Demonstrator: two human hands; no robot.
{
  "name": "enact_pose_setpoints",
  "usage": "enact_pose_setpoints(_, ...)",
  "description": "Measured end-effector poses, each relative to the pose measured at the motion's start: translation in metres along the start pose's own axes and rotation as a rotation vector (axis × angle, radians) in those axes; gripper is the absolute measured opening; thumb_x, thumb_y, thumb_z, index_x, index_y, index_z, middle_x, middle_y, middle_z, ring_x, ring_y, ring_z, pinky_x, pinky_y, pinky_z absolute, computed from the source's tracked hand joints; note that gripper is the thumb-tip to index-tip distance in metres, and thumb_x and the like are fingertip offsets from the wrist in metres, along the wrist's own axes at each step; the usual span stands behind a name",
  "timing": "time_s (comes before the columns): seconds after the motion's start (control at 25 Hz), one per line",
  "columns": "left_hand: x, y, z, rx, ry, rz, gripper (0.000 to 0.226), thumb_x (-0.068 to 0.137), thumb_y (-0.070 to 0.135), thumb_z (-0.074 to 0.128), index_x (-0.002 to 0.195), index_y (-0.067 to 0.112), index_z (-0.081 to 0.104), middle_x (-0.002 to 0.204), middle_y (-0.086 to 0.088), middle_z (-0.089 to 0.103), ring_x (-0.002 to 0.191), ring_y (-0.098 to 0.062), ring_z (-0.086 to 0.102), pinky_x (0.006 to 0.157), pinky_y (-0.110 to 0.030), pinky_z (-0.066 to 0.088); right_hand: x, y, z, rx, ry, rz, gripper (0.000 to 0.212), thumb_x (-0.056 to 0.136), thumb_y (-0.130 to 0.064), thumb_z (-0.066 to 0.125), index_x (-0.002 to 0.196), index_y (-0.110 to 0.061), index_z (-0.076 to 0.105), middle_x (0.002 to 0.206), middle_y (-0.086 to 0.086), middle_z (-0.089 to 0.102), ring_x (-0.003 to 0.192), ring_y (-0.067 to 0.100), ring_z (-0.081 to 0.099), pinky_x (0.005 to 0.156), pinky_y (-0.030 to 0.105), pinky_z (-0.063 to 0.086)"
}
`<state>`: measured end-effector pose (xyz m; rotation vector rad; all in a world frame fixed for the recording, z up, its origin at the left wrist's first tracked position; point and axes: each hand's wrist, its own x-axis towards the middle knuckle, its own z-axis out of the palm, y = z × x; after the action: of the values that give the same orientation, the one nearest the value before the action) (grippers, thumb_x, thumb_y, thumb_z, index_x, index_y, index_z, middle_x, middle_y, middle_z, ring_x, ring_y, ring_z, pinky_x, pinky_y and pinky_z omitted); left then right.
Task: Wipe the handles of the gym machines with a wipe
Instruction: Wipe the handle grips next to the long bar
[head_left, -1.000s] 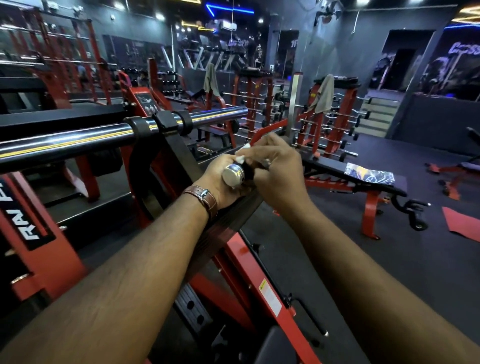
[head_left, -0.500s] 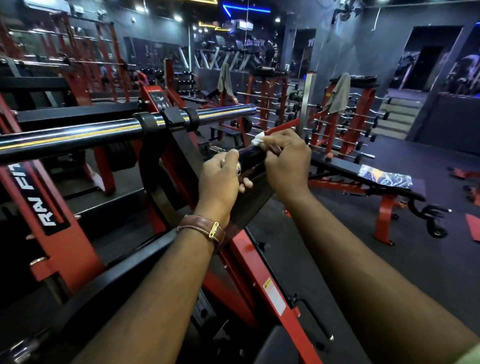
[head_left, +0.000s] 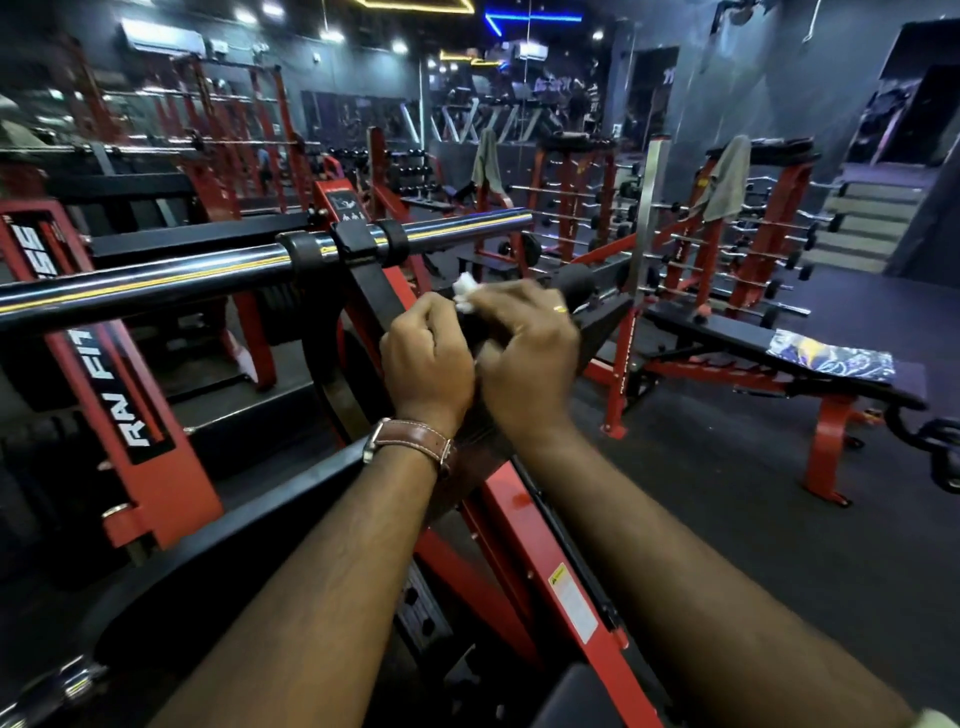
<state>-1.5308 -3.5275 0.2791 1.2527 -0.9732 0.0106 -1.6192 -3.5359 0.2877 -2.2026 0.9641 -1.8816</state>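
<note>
Dim gym, red-and-black machines, a chrome bar (head_left: 208, 270) crossing the left side, a bench (head_left: 779, 358) at right. Left hand (head_left: 428, 358) grips the near end of the black handle (head_left: 574, 283). Right hand (head_left: 524, 345), touching the left, is curled round that handle, pinching a white wipe (head_left: 464, 291) against it.

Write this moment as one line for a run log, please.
step: wiping handle | left hand: grips black handle | right hand: holds white wipe round handle | setting: red gym machine
</note>
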Motion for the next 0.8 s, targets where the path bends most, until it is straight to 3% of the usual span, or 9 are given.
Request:
enact_pose_setpoints(0.12, 0.000, 0.003, -0.003, -0.019, -0.030, -0.004, 0.032, 0.087, 0.024, 0.039, 0.057, 0.017, 0.051, 0.053, 0.003, 0.047, 0.054, -0.013, 0.042, 0.056, -0.038, 0.037, -0.001, 0.024, -0.001, 0.056, 0.041, -0.089, 0.032, 0.072, 0.003, 0.062, 0.097, -0.008, 0.079, 0.099, 0.003, 0.073, 0.091, 0.021, 0.064, 0.085, 0.027, 0.052)
enact_pose_setpoints(0.24, 0.002, 0.006, 0.000, -0.026, -0.031, -0.037, 0.036, 0.084, 0.023, 0.038, 0.065, 0.007, 0.064, 0.063, -0.005, 0.059, 0.061, -0.011, 0.050, 0.062, -0.034, 0.041, 0.020, 0.049, -0.001, 0.117, 0.215, 0.172, 0.027, 0.075, 0.007, 0.071, 0.094, -0.010, 0.080, 0.095, 0.002, 0.072, 0.088, 0.021, 0.068, 0.080, 0.037, 0.057)
enact_pose_setpoints(0.36, 0.000, 0.008, 0.000, -0.048, -0.010, -0.037, 0.038, 0.084, 0.021, 0.039, 0.069, -0.004, 0.063, 0.066, -0.009, 0.057, 0.063, -0.011, 0.048, 0.060, -0.033, 0.038, -0.010, 0.018, 0.007, 0.142, 0.109, -0.037, 0.028, 0.076, 0.007, 0.064, 0.094, -0.008, 0.079, 0.088, 0.005, 0.068, 0.083, 0.023, 0.064, 0.077, 0.030, 0.052)
enact_pose_setpoints(0.44, -0.001, 0.008, -0.001, -0.035, -0.007, -0.042, 0.038, 0.084, 0.021, 0.039, 0.070, -0.006, 0.063, 0.065, -0.007, 0.054, 0.062, -0.009, 0.046, 0.058, -0.030, 0.036, -0.008, 0.016, 0.001, 0.240, 0.091, -0.021, 0.035, 0.071, 0.010, 0.061, 0.095, -0.007, 0.079, 0.084, 0.008, 0.064, 0.078, 0.025, 0.062, 0.073, 0.033, 0.051)
enact_pose_setpoints(0.56, -0.003, 0.013, 0.001, -0.074, 0.003, -0.114, 0.035, 0.082, 0.023, 0.041, 0.063, 0.008, 0.065, 0.060, 0.003, 0.056, 0.063, -0.011, 0.050, 0.059, -0.028, 0.039, 0.013, 0.030, 0.000, 0.183, 0.231, 0.228, 0.036, 0.070, 0.007, 0.058, 0.095, -0.011, 0.078, 0.081, 0.007, 0.062, 0.078, 0.029, 0.057, 0.069, 0.041, 0.049)
enact_pose_setpoints(0.64, -0.003, 0.014, 0.002, -0.104, 0.017, -0.148, 0.033, 0.082, 0.022, 0.043, 0.052, 0.023, 0.059, 0.055, 0.010, 0.052, 0.059, -0.009, 0.047, 0.058, -0.030, 0.037, -0.001, 0.010, 0.007, 0.205, 0.197, 0.178, 0.032, 0.072, 0.005, 0.059, 0.093, -0.010, 0.077, 0.078, 0.007, 0.057, 0.072, 0.027, 0.056, 0.065, 0.039, 0.048)
enact_pose_setpoints(0.72, -0.002, 0.013, 0.002, -0.123, 0.012, -0.187, 0.035, 0.081, 0.023, 0.044, 0.048, 0.024, 0.057, 0.054, 0.010, 0.053, 0.058, -0.011, 0.047, 0.059, -0.033, 0.037, -0.014, 0.000, 0.007, 0.308, 0.152, 0.140, 0.032, 0.073, 0.005, 0.059, 0.097, -0.008, 0.077, 0.079, 0.008, 0.058, 0.071, 0.024, 0.057, 0.066, 0.034, 0.048)
enact_pose_setpoints(0.8, -0.001, 0.011, 0.000, -0.120, -0.003, -0.233, 0.033, 0.080, 0.025, 0.045, 0.054, 0.023, 0.065, 0.056, 0.006, 0.057, 0.060, -0.017, 0.051, 0.059, -0.035, 0.039, 0.001, 0.020, 0.009, 0.361, 0.261, 0.306, 0.035, 0.074, 0.006, 0.062, 0.101, -0.009, 0.077, 0.086, 0.009, 0.063, 0.079, 0.023, 0.062, 0.075, 0.030, 0.051)
